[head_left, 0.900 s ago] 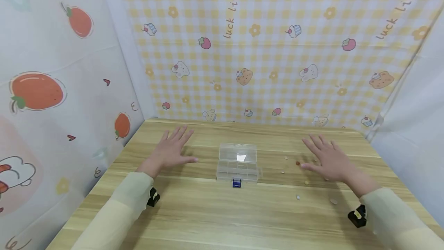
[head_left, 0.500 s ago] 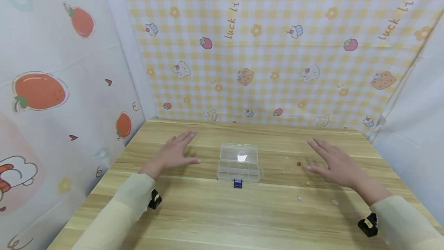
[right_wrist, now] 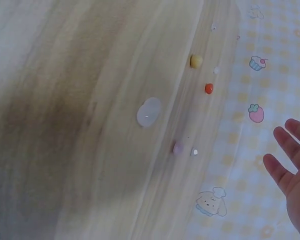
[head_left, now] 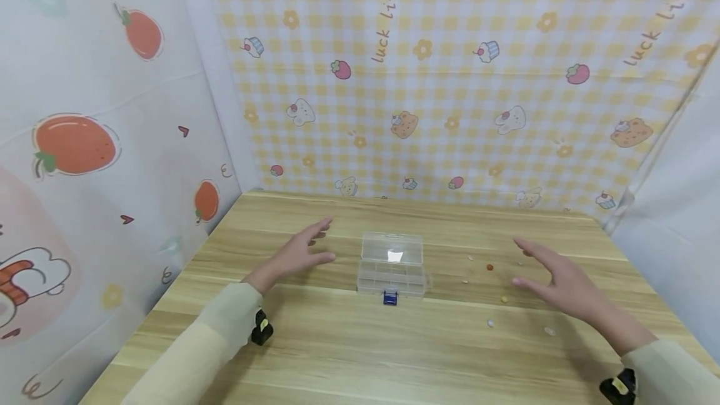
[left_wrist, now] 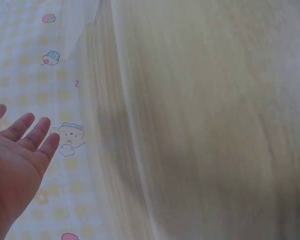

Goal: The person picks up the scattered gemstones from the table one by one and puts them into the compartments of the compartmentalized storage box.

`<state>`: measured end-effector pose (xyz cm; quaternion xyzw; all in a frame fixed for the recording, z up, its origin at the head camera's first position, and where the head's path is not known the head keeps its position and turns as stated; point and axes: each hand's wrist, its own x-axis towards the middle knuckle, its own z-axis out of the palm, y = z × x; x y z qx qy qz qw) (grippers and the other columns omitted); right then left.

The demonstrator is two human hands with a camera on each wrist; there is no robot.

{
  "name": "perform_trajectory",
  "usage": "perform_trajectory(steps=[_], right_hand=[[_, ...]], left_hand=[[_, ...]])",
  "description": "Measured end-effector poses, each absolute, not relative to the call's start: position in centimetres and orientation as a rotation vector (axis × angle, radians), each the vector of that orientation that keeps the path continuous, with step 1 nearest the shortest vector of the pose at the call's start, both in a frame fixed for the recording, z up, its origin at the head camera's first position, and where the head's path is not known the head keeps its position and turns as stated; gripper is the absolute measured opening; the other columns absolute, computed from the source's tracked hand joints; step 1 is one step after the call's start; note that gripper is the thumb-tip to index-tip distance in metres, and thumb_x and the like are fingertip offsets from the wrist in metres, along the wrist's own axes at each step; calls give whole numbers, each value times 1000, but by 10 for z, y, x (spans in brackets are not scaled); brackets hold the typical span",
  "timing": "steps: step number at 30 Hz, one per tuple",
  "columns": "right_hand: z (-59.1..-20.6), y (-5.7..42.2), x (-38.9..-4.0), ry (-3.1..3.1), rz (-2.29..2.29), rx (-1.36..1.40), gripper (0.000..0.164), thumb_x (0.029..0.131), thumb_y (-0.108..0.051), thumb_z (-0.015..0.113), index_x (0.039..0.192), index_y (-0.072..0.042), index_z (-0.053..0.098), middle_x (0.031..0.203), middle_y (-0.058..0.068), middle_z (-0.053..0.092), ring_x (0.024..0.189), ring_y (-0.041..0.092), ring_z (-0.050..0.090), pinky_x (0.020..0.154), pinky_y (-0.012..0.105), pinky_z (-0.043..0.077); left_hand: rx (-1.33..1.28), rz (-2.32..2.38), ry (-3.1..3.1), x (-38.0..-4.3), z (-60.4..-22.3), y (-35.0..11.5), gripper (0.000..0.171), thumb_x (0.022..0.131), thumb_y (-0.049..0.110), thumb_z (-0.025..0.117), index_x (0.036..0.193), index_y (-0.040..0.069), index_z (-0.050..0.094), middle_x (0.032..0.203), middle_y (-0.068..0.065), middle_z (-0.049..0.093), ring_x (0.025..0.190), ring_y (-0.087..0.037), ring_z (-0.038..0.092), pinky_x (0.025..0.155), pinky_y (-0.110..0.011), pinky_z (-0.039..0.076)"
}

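Note:
A clear plastic compartment box [head_left: 371, 286] sits mid-table with its lid [head_left: 378, 246] raised toward the back and a blue latch [head_left: 390, 298] at the front. To its left my left hand [head_left: 295, 255] is held above the wood, fingers extended and thumb apart, holding nothing. On the other side, my right hand [head_left: 568, 283] hovers bare over the right part of the table. Small stone-like pieces lie near it: a red one [right_wrist: 209, 88], a yellow one [right_wrist: 196, 61], a large pale translucent one [right_wrist: 148, 112], a pinkish one [right_wrist: 177, 148] and several whitish ones.
The wood-grain table [head_left: 337, 355] meets a yellow checked cloth [head_left: 427, 92] at its back edge. White cloths hang at the left [head_left: 146, 174] and right [head_left: 675, 217]. Black wrist cameras are strapped under both sleeves.
Both hands have turned from spread, palm-down poses onto their sides, with fingers closer together. The right hand has drawn back toward me and rightward. The box and pieces stay put; the head view has shifted slightly.

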<state>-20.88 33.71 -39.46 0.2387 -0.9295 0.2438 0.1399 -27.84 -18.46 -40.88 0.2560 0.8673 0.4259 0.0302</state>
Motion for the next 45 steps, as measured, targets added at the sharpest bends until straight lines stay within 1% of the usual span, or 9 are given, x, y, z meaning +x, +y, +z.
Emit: perform_trajectory(steps=[6, 9, 13, 18, 23, 30, 35, 40, 45], right_hand=[[-402, 343, -202, -2639, 809, 655, 71, 83, -16, 78, 143, 0, 44, 130, 21, 57, 111, 10, 53, 87, 22, 46], [-405, 347, -200, -2618, 870, 655, 69, 83, -11, 78, 143, 0, 45, 127, 21, 58, 108, -3, 49, 84, 11, 42], [-410, 352, -196, -2609, 946, 647, 66, 84, -5, 75, 143, -1, 45, 125, 6, 60, 104, -3, 52, 81, 12, 45], [-415, 359, -188, -2596, 1100, 628, 61, 88, 2, 68, 144, -1, 43, 122, -22, 53, 100, 2, 55, 79, 12, 46], [-418, 371, -181, -2585, 1184, 623, 57, 90, 5, 63, 144, -1, 43, 118, -18, 55, 96, 7, 56, 76, 12, 46], [-422, 391, -174, -2625, 1331, 604, 56, 92, 10, 57, 143, -13, 47, 112, -13, 59, 90, 6, 56, 67, 20, 53], [-428, 400, -170, -2684, 1333, 527, 49, 93, 5, 59, 138, -12, 52, 109, -8, 62, 88, 6, 57, 67, 20, 51], [-437, 406, -170, -2659, 1350, 549, 51, 90, 9, 60, 132, -19, 57, 104, -6, 64, 85, 6, 57, 66, 18, 49], [-440, 406, -168, -2683, 1338, 547, 44, 89, 8, 62, 131, -3, 56, 102, 0, 63, 84, 7, 58, 66, 19, 51]], left_hand=[[760, 1463, 2508, -281, -416, -175, 86, 91, 37, 69, 155, 6, 20, 150, -26, 32, 132, -41, 38, 110, -53, 32], [727, 1503, 2443, -280, -420, -170, 90, 90, 40, 69, 154, 3, 18, 149, -27, 31, 132, -43, 38, 110, -52, 33], [680, 1545, 2367, -279, -425, -161, 93, 88, 38, 72, 154, 3, 17, 149, -28, 30, 132, -44, 38, 110, -50, 33], [620, 1578, 2298, -279, -430, -150, 88, 90, 18, 72, 155, 4, 15, 150, -28, 28, 132, -43, 37, 110, -49, 33], [583, 1611, 2268, -280, -433, -141, 88, 88, 10, 73, 154, 3, 16, 150, -26, 30, 132, -41, 39, 110, -47, 35], [560, 1672, 2225, -282, -438, -134, 93, 83, 8, 77, 153, 1, 16, 149, -26, 32, 130, -40, 41, 108, -44, 38], [529, 1686, 2196, -281, -440, -129, 96, 81, 6, 78, 154, 2, 16, 148, -27, 33, 129, -40, 42, 108, -44, 38], [485, 1700, 2174, -281, -442, -125, 98, 79, 4, 80, 154, 2, 16, 145, -25, 37, 127, -39, 44, 107, -42, 40], [455, 1712, 2155, -281, -445, -123, 102, 76, 6, 83, 154, 5, 18, 144, -23, 39, 126, -37, 46, 107, -40, 40]])
